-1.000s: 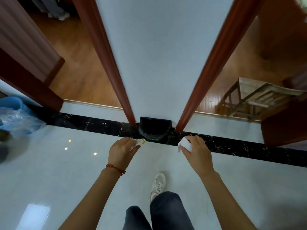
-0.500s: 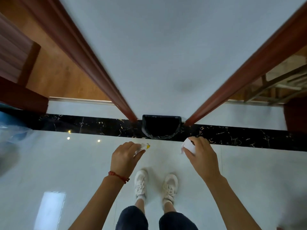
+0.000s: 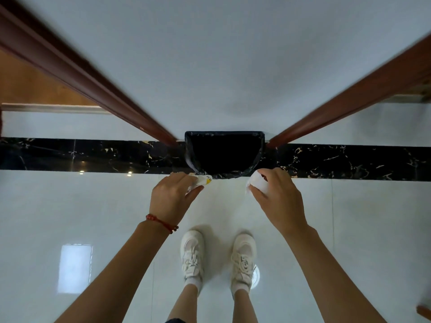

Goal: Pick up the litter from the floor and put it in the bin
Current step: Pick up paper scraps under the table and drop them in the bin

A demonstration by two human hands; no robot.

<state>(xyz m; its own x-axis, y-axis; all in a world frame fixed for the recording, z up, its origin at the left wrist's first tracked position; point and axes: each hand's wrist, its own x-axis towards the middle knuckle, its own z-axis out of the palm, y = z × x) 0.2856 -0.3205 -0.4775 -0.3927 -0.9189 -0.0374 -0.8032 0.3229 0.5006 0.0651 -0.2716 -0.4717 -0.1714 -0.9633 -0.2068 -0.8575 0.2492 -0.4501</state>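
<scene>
A black bin (image 3: 196, 145) lined with a dark bag stands against the white wall, straight ahead of my feet. My left hand (image 3: 173, 197) is closed around a small white wrapper with a yellow tip (image 3: 205, 180), held just short of the bin's near left rim. My right hand (image 3: 277, 197) grips a crumpled white tissue (image 3: 256, 183) just off the bin's near right rim. Both hands hover above the floor in front of the bin, not over its opening.
Two red-brown door frames (image 3: 105, 89) (image 3: 349, 94) flank the white wall panel behind the bin. A black marble strip (image 3: 93, 155) crosses the pale glossy floor tiles (image 3: 70, 217). My white sneakers (image 3: 193, 255) stand side by side behind my hands.
I have stepped closer to the bin and my feet are now together. Both hands, still holding their litter, have come nearer the bin's rim.
</scene>
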